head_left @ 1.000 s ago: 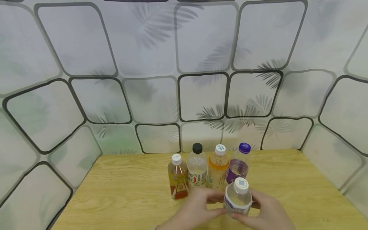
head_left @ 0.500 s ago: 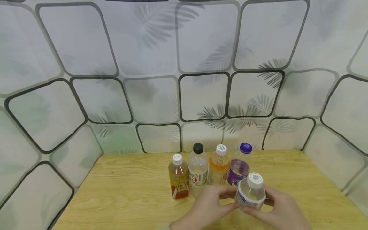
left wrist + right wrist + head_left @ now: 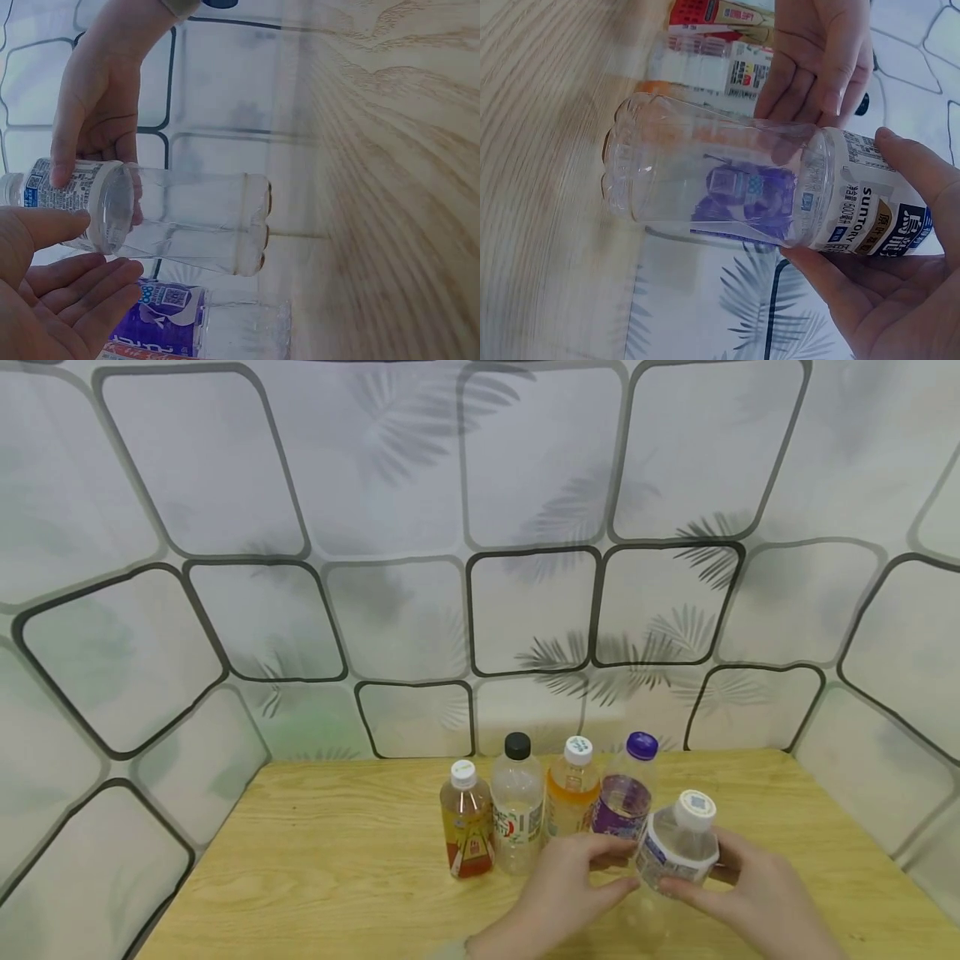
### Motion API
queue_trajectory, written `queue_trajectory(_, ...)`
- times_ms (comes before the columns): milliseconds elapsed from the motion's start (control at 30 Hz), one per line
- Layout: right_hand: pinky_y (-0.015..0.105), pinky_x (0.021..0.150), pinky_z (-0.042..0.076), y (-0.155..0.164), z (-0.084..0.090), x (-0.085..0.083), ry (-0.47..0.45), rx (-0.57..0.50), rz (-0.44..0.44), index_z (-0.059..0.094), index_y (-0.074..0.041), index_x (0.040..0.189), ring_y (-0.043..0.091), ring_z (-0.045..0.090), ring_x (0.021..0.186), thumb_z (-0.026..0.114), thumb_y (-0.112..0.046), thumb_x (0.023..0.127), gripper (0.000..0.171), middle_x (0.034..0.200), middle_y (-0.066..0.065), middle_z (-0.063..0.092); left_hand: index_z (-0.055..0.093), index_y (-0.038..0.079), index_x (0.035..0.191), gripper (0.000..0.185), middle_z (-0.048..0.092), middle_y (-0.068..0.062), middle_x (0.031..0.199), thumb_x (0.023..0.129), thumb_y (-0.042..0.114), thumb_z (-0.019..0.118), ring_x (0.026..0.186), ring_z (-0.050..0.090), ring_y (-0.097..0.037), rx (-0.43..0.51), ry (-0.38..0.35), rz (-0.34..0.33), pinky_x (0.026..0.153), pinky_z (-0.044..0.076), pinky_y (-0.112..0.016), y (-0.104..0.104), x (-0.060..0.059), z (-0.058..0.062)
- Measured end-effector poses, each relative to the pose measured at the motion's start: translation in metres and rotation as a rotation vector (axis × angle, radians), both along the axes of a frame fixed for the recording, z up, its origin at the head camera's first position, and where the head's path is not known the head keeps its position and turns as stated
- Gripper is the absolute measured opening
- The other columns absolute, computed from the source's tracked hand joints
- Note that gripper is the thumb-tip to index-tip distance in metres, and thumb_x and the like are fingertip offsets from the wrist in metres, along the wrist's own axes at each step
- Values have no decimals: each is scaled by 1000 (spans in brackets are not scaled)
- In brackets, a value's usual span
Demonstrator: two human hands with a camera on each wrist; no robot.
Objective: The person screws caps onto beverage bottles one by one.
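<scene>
Wall: a big white wall point(image 3: 390, 527) with dark rounded squares and leaf shadows fills the top of the head view.
Table: a light wooden table point(image 3: 322, 877) lies across the bottom of the frame.
Row of bottles: four bottles stand side by side in the lower middle: a brown bottle point(image 3: 466, 822), then a black-cap bottle point(image 3: 516, 806), an orange bottle point(image 3: 570, 793) and a purple bottle point(image 3: 621, 793).
Clear bottle: the clear bottle point(image 3: 678, 847) with a white cap is at the lower right, just right of the purple bottle and lifted a little off the table.
Right hand: the right hand point(image 3: 757, 902) grips the clear bottle by its label, thumb on one side and fingers on the other.
Left hand: the left hand point(image 3: 558, 885) has straight, loose fingers; its fingertips touch the bottle's left side.
What changed: one second ago the clear bottle was in front of the purple bottle; it has slid to the right and a bit up.
What that means: I think it is being moved to the right end of the row.
</scene>
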State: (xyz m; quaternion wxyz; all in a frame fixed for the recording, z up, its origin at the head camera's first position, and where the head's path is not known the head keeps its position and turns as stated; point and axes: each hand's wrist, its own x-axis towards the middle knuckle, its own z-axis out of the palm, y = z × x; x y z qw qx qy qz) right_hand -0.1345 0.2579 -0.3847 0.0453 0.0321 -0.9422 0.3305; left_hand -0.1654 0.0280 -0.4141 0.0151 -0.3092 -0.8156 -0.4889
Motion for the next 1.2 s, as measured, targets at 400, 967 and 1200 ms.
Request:
queue_trajectory(400,39,77,67,16,1,-11,-6,-15,-43,61,6,140,40,77,103,89,-39,87,75,131,31,70,71,10,136,37,78,1,125,99,16,77,107,74,0,-87,5,-33,90,57,-11,11,0,-6)
queue_trajectory(967,28,70,65,25,-7,-24,106,-25,-56,62,9,137,44,77,100,91,-33,86,71,125,35,71,60,13,150,55,69,3,143,101,35,74,123,68,-7,-202,-5,-26,96,58,-19,26,2,-15)
queue_trajectory(1200,25,69,64,29,-9,-33,103,-19,-58,62,9,136,44,77,101,90,-35,86,72,125,35,71,59,11,150,56,69,3,144,101,35,74,121,70,-7,-228,-14,-34,93,59,-19,33,-1,-17)
